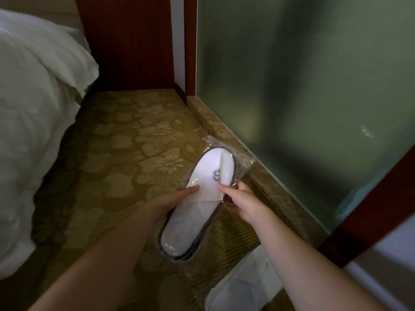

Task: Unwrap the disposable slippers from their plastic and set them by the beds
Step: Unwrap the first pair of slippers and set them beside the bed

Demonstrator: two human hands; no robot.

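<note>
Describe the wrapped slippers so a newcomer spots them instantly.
Start at the frosted glass wall on the right and drop to the patterned carpet. Above it, both hands hold white slippers, dark-edged and still sealed in clear plastic.

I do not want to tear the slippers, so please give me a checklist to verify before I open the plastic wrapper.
1. Both hands on the pack: ok. The left hand and right hand hold the wrapped slippers at mid-length.
2. Plastic wrapper still closed: ok, it covers the toe end; no tear visible.
3. Opening or seam located: cannot tell; none is visible.
4. Both slippers inside: cannot tell; dark edges look stacked at the heel.
5. Floor space by the bed: ok, the patterned carpet beside it is bare.
6. White item on the floor near the right arm: cannot tell what it is.
</note>
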